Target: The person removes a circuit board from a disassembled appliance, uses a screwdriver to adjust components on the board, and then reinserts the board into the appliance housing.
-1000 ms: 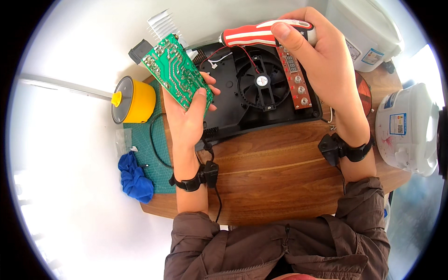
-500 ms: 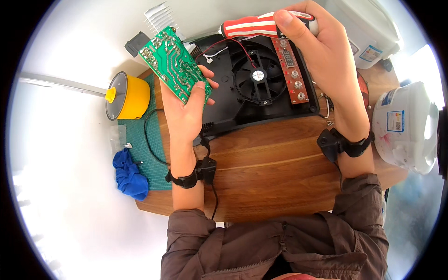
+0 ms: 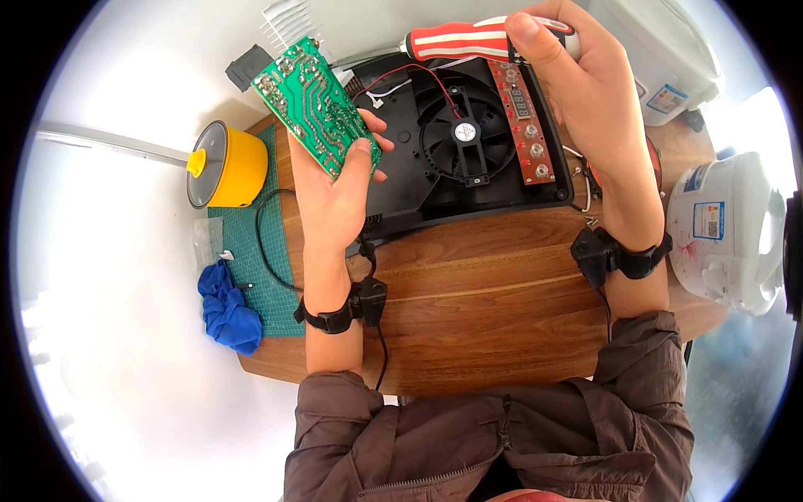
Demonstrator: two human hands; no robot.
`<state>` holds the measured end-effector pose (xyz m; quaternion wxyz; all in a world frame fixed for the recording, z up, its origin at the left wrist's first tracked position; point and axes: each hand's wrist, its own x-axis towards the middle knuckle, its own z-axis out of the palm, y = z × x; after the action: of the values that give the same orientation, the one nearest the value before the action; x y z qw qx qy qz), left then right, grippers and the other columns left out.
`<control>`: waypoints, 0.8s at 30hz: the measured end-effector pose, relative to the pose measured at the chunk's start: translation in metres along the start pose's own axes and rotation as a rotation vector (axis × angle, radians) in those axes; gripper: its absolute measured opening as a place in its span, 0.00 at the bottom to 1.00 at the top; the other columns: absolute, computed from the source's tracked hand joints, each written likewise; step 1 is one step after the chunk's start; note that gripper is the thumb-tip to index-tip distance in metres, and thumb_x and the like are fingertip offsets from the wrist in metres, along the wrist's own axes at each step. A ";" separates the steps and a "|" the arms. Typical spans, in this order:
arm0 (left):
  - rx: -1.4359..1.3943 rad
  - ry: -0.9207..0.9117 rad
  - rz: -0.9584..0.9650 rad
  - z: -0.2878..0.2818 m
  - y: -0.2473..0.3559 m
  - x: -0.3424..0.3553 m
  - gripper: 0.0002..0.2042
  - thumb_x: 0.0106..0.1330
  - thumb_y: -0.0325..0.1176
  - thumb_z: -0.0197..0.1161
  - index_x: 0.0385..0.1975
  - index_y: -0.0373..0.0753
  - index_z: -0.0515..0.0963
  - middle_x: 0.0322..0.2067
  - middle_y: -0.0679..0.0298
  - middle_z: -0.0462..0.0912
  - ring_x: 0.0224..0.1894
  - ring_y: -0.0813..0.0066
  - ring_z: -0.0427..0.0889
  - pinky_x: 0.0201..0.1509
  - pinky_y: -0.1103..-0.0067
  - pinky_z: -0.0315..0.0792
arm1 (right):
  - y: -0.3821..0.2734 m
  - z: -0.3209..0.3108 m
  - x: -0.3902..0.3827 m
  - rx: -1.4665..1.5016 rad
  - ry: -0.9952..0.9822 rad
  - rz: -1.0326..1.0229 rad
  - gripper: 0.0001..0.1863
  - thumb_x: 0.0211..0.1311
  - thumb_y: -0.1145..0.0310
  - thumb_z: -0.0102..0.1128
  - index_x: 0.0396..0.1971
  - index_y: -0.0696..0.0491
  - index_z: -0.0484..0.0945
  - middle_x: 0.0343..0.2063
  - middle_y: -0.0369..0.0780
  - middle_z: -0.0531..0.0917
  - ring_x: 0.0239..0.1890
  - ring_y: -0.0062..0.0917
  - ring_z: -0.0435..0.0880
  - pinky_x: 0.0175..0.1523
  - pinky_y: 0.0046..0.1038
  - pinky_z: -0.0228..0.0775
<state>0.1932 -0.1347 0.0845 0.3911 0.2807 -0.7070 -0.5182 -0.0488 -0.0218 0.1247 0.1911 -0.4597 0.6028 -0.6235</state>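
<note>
Screwdriver (image 3: 460,40) slightly rightward, tip indistinct

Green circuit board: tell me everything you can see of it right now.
The green circuit board is thin, rigid-looking and roughly rectangular, its visible face crowded with silvery solder joints and tracks. The left hand holds its near end, thumb over that face, and it slants from upper left to lower right. A silvery finned heat sink and a black block show beyond its far end. A screwdriver shaft reaches toward its right edge; whether they touch is unclear.
</note>
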 end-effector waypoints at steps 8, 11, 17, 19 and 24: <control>-0.103 -0.090 -0.074 -0.002 -0.001 -0.003 0.20 0.70 0.25 0.58 0.60 0.34 0.66 0.46 0.53 0.85 0.42 0.65 0.89 0.33 0.76 0.82 | -0.025 -0.014 0.002 0.092 0.000 0.053 0.20 0.73 0.55 0.67 0.43 0.61 0.81 0.30 0.36 0.86 0.31 0.12 0.82 0.36 0.17 0.75; -0.166 -0.113 -0.089 -0.004 -0.002 0.000 0.21 0.70 0.25 0.57 0.62 0.35 0.64 0.45 0.53 0.86 0.42 0.65 0.89 0.33 0.76 0.82 | -0.025 -0.045 -0.001 0.269 -0.039 0.011 0.20 0.76 0.55 0.61 0.48 0.60 0.82 0.26 0.33 0.79 0.27 0.13 0.75 0.36 0.20 0.71; -0.353 0.031 -0.015 -0.018 0.009 0.002 0.17 0.70 0.30 0.60 0.55 0.29 0.75 0.44 0.50 0.86 0.42 0.55 0.90 0.31 0.73 0.83 | -0.012 -0.032 0.004 0.546 0.324 -0.151 0.26 0.82 0.52 0.48 0.54 0.63 0.80 0.21 0.30 0.64 0.22 0.17 0.61 0.35 0.24 0.60; -0.416 0.067 0.019 -0.026 0.011 0.002 0.17 0.70 0.30 0.59 0.55 0.28 0.75 0.44 0.49 0.86 0.42 0.55 0.90 0.31 0.73 0.83 | -0.028 -0.015 0.007 0.620 0.523 -0.096 0.27 0.82 0.51 0.48 0.51 0.65 0.78 0.25 0.34 0.66 0.27 0.19 0.64 0.35 0.25 0.58; -0.401 -0.007 0.053 -0.021 0.013 0.003 0.17 0.72 0.31 0.58 0.56 0.28 0.75 0.48 0.46 0.86 0.46 0.53 0.90 0.34 0.71 0.86 | -0.021 -0.025 0.004 0.832 0.168 -0.104 0.22 0.80 0.55 0.49 0.47 0.64 0.74 0.35 0.38 0.67 0.32 0.22 0.63 0.37 0.27 0.60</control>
<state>0.2096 -0.1443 0.1015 0.4503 0.1765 -0.5981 -0.6390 -0.0640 -0.0061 0.1495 0.2786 -0.3208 0.2894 -0.8577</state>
